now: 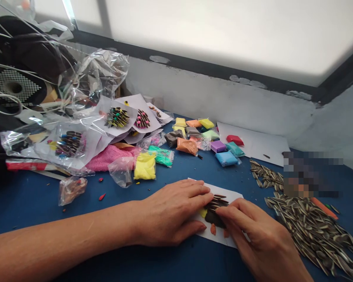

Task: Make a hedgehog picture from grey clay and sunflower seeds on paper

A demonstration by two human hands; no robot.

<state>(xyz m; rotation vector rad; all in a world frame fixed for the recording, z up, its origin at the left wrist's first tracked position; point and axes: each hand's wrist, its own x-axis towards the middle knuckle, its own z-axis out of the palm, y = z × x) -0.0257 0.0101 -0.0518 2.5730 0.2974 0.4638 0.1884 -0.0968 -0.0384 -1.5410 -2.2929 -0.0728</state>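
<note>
A small sheet of white paper (233, 194) lies on the blue table, bearing a dark clay shape (213, 219) with sunflower seeds (219, 201) stuck in its upper part. Yellow clay (203, 212) shows at its left side, and small orange-brown clay pieces (213, 229) lie along its lower edge. My left hand (176, 211) rests across the paper's left side with its fingers stretched out, holding nothing visible. At the clay's right side my right hand (259, 231) is closed in a pinch; its fingers hide whatever is between them.
Loose sunflower seeds (314, 227) are heaped at the right. Bagged coloured clay (186, 146) lies behind the hands, with a yellow packet (145, 166) nearer. Seed-covered clay figures (118, 117) on paper, a pink cloth (108, 157) and clear plastic bags (102, 72) crowd the left. A wall (194, 86) stands behind.
</note>
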